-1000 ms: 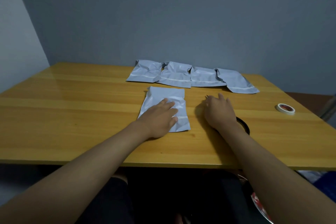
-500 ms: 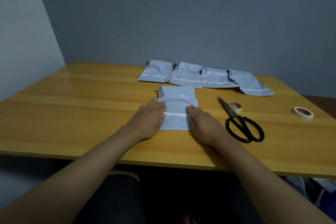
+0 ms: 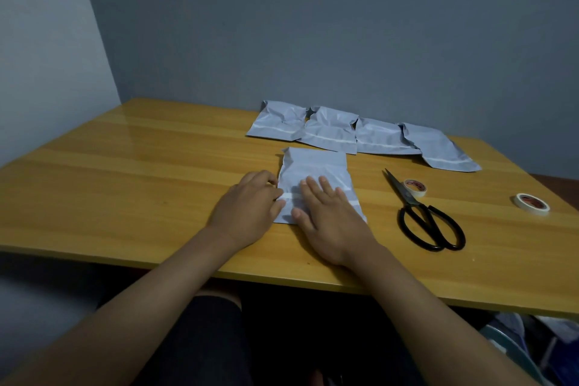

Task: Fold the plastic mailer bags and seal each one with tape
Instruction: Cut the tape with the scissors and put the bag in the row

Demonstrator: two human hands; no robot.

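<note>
Grey walls meet behind the wooden table (image 3: pixel 131 185) where I'm working. Half a second ago my hands sat at either side of the folded mailer bag (image 3: pixel 316 177); now my right hand (image 3: pixel 332 216) has slid across onto the bag and lies flat over it, fingers straight and spread, pressing down across the white tape strip (image 3: pixel 289 196). A second ago that strip was not visible and the bag lay slightly askew under my left hand alone, so I judge the tape is on and I am smoothing it to finish this seal. My left hand (image 3: pixel 250 210) rests at the bag's left edge, fingers loosely bent, touching the edge and steadying it without gripping anything.

Counting: one bag under my hands near the front middle of the table, and a row of four taped bags (image 3: pixel 360 136) just beyond it, overlapping, so five bags in all. One pair of black-handled scissors (image 3: pixel 423 216) lies to the right. Two tape rolls: the nearer tape roll (image 3: pixel 414 187) just beside the scissor blades, the far tape roll (image 3: pixel 531 203) well apart to the right.
</note>
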